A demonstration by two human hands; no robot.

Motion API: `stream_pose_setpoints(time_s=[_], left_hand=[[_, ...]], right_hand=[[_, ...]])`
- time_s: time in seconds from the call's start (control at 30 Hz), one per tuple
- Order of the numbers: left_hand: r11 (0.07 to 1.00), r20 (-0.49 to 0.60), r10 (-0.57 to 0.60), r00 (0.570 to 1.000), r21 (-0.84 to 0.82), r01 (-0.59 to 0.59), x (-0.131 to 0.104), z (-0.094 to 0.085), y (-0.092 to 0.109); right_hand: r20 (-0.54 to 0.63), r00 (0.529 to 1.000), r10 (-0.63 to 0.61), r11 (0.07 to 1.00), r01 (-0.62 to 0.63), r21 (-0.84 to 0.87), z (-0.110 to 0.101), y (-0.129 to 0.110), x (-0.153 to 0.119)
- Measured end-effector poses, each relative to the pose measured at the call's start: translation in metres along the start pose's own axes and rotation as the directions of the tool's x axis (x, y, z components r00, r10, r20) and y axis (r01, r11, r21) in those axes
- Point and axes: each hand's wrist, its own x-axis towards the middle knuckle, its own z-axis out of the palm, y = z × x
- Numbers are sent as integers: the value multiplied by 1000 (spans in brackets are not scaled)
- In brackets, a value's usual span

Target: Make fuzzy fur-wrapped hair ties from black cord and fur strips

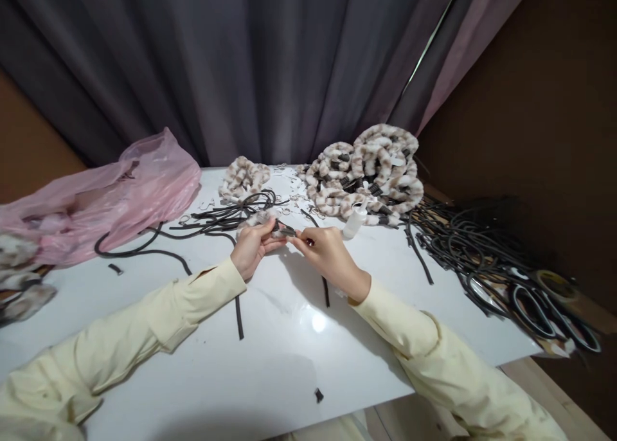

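Observation:
Over the middle of the white table (289, 364), my left hand (253, 245) is closed on a mottled white-and-brown furry piece (260, 219), part of which shows behind the fingers. Just to its right, my right hand (328, 251) pinches a small dark item (288, 231) at the end of the furry piece; its exact shape is too small to tell. The fingertips of both hands almost meet there. Black cords (240, 315) hang or lie below the hands, one under each.
Furry rings (380, 164) are piled at the back right, beside a white bottle (355, 220). Many black cords (463, 242) and scissors (530, 309) lie at the right. A pink plastic bag (144, 184) is at the left. A black scrap (319, 395) lies near the front edge.

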Motion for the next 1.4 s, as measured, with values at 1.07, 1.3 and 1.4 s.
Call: stream_pose_setpoints(time_s=[1.07, 1.3, 1.4], left_hand=[[991, 28, -124, 992, 59, 123, 12, -3, 10], [954, 48, -154, 987, 267, 136, 11, -4, 5], [945, 37, -146, 989, 302, 128, 9, -2, 6]], right_hand=[[-12, 1000, -29, 999, 29, 17, 0, 2, 1], [-12, 994, -105, 994, 104, -33, 4, 3, -1], [40, 992, -116, 991, 119, -64, 7, 3, -1]])
